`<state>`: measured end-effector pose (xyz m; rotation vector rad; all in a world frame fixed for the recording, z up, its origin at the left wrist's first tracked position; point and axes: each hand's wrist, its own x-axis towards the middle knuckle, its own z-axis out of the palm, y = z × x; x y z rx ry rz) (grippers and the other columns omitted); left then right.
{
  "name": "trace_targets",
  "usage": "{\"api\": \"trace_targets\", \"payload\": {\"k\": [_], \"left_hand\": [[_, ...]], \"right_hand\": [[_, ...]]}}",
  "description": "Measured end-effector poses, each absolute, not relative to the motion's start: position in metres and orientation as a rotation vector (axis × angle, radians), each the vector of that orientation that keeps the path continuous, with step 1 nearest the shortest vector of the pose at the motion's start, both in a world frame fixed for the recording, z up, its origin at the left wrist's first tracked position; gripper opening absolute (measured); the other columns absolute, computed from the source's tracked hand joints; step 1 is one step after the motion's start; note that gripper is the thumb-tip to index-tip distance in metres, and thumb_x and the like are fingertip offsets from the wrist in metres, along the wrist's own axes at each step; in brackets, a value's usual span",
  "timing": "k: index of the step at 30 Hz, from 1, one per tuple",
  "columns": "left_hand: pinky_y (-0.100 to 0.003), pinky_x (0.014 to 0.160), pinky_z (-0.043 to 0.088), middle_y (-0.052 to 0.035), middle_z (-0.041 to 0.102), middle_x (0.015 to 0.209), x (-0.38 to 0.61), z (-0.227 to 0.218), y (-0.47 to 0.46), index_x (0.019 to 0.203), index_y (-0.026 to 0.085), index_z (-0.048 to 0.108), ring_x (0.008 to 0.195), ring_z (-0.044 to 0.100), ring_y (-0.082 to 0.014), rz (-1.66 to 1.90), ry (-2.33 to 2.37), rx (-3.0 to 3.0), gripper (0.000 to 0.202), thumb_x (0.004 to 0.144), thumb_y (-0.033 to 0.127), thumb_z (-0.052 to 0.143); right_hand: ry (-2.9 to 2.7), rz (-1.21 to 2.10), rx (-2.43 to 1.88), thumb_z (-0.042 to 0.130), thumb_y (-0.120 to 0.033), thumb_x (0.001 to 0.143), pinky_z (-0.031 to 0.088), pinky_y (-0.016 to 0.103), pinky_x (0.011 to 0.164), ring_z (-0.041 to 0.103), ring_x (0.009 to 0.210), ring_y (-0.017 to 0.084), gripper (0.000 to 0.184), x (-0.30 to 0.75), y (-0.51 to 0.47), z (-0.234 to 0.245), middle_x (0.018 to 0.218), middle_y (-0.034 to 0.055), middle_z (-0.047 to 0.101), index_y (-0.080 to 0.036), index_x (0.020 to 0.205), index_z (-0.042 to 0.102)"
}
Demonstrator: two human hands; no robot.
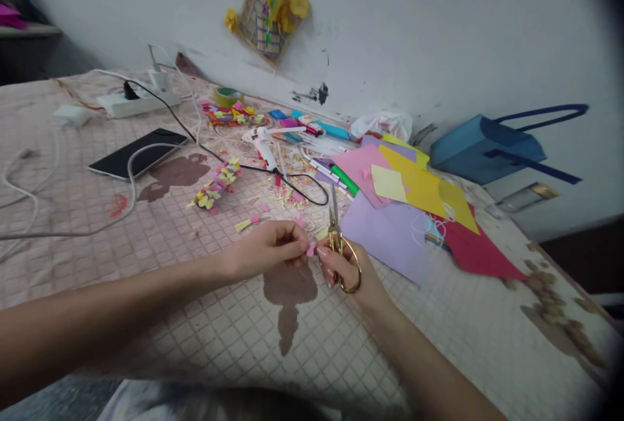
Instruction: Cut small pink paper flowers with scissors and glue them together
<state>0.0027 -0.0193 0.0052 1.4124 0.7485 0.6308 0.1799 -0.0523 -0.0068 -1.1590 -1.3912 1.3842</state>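
Closest to the camera, a blurred patterned cloth (195, 405) runs along the bottom edge, and two bare forearms (112, 297) reach past it over a quilted pink tablecloth (463, 323). The left hand (266, 251) is pinched together on a small pink paper scrap (311, 249), held in the fingertips just above the tablecloth. The right hand (353, 271) is clamped through the bows of gold-handled scissors (334, 213), blades pointing up and away, right beside the scrap (whether they are parted is hard to tell from this angle). The risk lies in that closeness: a scrap this small leaves little margin, so a careless snip could nick the left fingertips, and a loose pinch could drop it among the paper bits scattered nearby. A black cable (322, 188) loops just beyond the blades and could be cut if they swing forward. Sheets of coloured paper (385, 232) lie just right of the scissors, within reach of a stray cut.
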Motion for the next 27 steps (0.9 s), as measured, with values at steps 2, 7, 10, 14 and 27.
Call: {"api": "trace_targets", "payload": {"k": [2, 7, 10, 14, 27], "left_hand": [[-0.019, 0.055, 0.038, 0.0015, 0.055, 0.066, 0.0031, 0.0047, -0.0199, 0.074, 0.013, 0.053, 0.058, 0.05, -0.0067, 0.624, 0.747, 1.439, 0.015, 0.081, 0.027, 0.052], [-0.018, 0.055, 0.039, 0.0021, 0.055, 0.063, 0.0049, 0.0068, -0.022, 0.074, 0.012, 0.054, 0.058, 0.05, -0.0065, 0.582, 0.721, 1.462, 0.014, 0.081, 0.024, 0.052], [-0.018, 0.054, 0.039, 0.0024, 0.055, 0.062, 0.0049, 0.0066, -0.0213, 0.073, 0.012, 0.054, 0.057, 0.049, -0.006, 0.569, 0.729, 1.449, 0.014, 0.081, 0.024, 0.052], [-0.018, 0.055, 0.04, 0.0025, 0.056, 0.064, 0.0038, 0.0036, -0.0193, 0.074, 0.013, 0.055, 0.057, 0.051, -0.006, 0.549, 0.716, 1.381, 0.016, 0.08, 0.028, 0.054], [-0.023, 0.064, 0.045, -0.0019, 0.058, 0.078, 0.0028, -0.0011, -0.0213, 0.082, 0.015, 0.054, 0.068, 0.055, -0.0108, 0.713, 0.749, 1.677, 0.011, 0.079, 0.025, 0.054]], "right_hand": [[-1.389, 1.393, -1.145, 0.056, -0.032, 0.079, 0.029, 0.018, 0.04, 0.037, 0.04, 0.006, 0.018, 0.1798, -0.0521, -0.007, 0.045, -0.0065, 0.042, -0.016, 0.072, 0.057], [-1.43, 1.391, -1.15, 0.054, -0.028, 0.079, 0.029, 0.018, 0.041, 0.039, 0.039, 0.006, 0.016, 0.1816, -0.0512, -0.0084, 0.044, -0.0063, 0.045, -0.015, 0.07, 0.056], [-1.448, 1.383, -1.159, 0.054, -0.028, 0.079, 0.03, 0.018, 0.04, 0.039, 0.038, 0.006, 0.015, 0.182, -0.0513, -0.0087, 0.044, -0.0063, 0.046, -0.016, 0.07, 0.055], [-1.447, 1.361, -1.189, 0.053, -0.028, 0.079, 0.029, 0.018, 0.04, 0.039, 0.039, 0.006, 0.015, 0.1808, -0.0519, -0.0072, 0.046, -0.0061, 0.046, -0.015, 0.071, 0.055], [-1.352, 1.363, -1.18, 0.053, -0.027, 0.079, 0.029, 0.02, 0.042, 0.039, 0.041, 0.007, 0.015, 0.1787, -0.0521, -0.0076, 0.046, -0.0062, 0.043, -0.016, 0.069, 0.054]]}}
